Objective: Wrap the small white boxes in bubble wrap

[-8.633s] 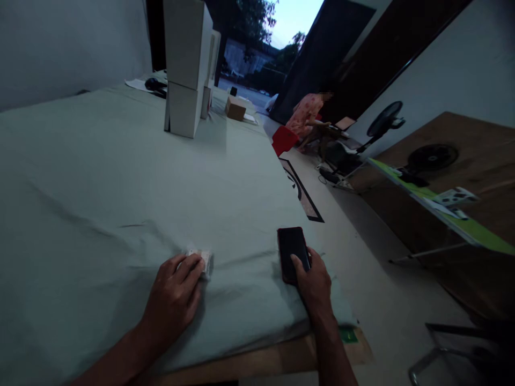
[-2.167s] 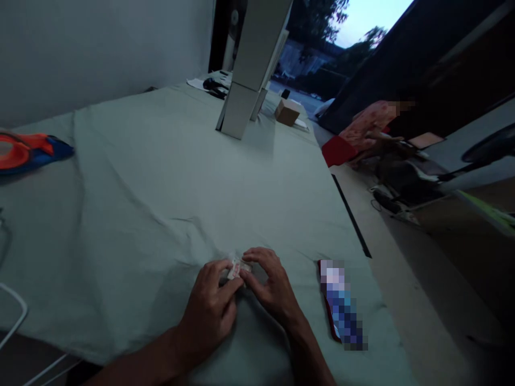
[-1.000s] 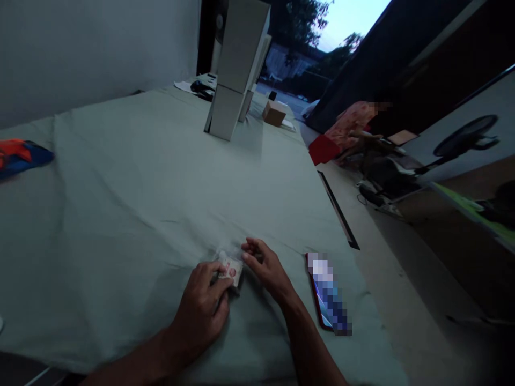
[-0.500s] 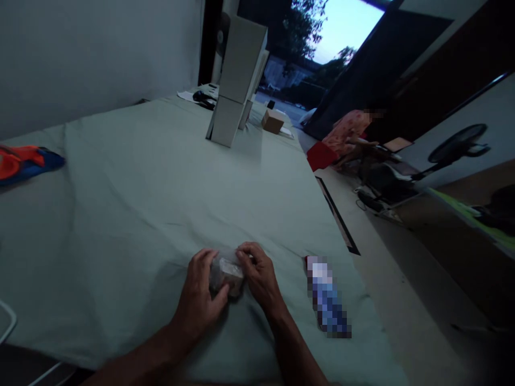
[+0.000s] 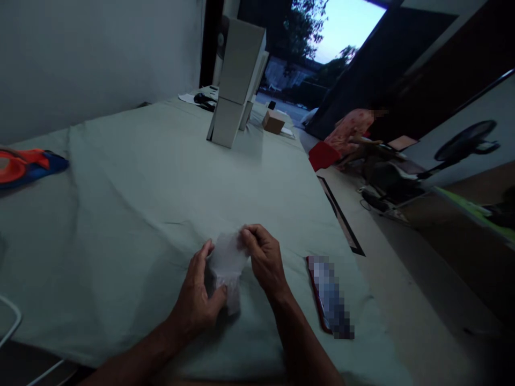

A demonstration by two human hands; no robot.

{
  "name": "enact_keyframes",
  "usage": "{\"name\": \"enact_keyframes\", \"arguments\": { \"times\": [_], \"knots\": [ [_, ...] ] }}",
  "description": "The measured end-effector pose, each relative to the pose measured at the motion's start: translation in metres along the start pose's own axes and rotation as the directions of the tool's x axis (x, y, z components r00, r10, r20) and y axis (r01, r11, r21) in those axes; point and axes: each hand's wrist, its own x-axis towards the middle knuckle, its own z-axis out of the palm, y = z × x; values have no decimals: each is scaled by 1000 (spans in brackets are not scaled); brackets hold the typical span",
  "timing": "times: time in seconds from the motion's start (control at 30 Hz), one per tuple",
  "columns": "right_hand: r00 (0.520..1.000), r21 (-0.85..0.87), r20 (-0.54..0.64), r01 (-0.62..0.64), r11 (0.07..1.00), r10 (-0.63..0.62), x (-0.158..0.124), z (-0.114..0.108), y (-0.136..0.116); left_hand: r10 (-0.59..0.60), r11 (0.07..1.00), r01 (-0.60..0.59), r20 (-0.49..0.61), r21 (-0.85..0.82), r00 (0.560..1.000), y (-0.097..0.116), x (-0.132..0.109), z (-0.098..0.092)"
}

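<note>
A translucent, whitish piece of plastic wrap (image 5: 228, 260) stands over the cloth in front of me. Its upper part is spread out, and a crumpled lower part hangs below. With the thumb and fingers of my right hand (image 5: 265, 257) I pinch its upper right corner. My left hand (image 5: 199, 292) curves round its left side, thumb pressed to the lower part and fingers along the far edge. Whether something lies inside the wrap cannot be made out. To the right of my right hand lies a flat, phone-like object with a red edge (image 5: 322, 313), its face pixelated.
A pale green cloth (image 5: 140, 177) covers the table. Tall white boxes (image 5: 241, 69) and a small brown box (image 5: 273, 121) stand at the far end. An orange and blue item (image 5: 28, 167) lies left. Beyond the right edge are a seated person (image 5: 350, 131) and a fan (image 5: 466, 140).
My right hand has moved up and slightly right, drawing the wrap upward from a compact bundle into a taller sheet. My left hand stays around its left side.
</note>
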Motion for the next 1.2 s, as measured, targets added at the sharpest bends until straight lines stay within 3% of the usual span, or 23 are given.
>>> {"name": "enact_keyframes", "arguments": {
  "times": [0.23, 0.43, 0.57, 0.73, 0.93, 1.2],
  "knots": [
    [999, 67, 13, -49, 997, 48, 19, -2, 14, -186, 943, 212, 122, -256, 975, -5, 5, -1],
    [967, -123, -252, 10, 992, -41, 11, -14, 22, -228, 848, 271, 147, -455, 962, -9, 12, -1],
    [997, -184, -73, 23, 983, -36, -13, -12, 12, -230, 823, 288, 176, -490, 957, -3, 16, -3],
    [989, -426, 91, 148, 893, -120, -32, 5, 15, -278, 790, 343, 202, -508, 939, 5, 19, -6],
    [979, -603, 99, 200, 772, -176, -36, 17, 22, -285, 699, 363, 225, -617, 932, 2, 20, -5],
    [991, -694, 61, 127, 709, -118, -32, 24, 22, -190, 713, 267, 187, -649, 964, -1, 19, -3]
  ]
}}
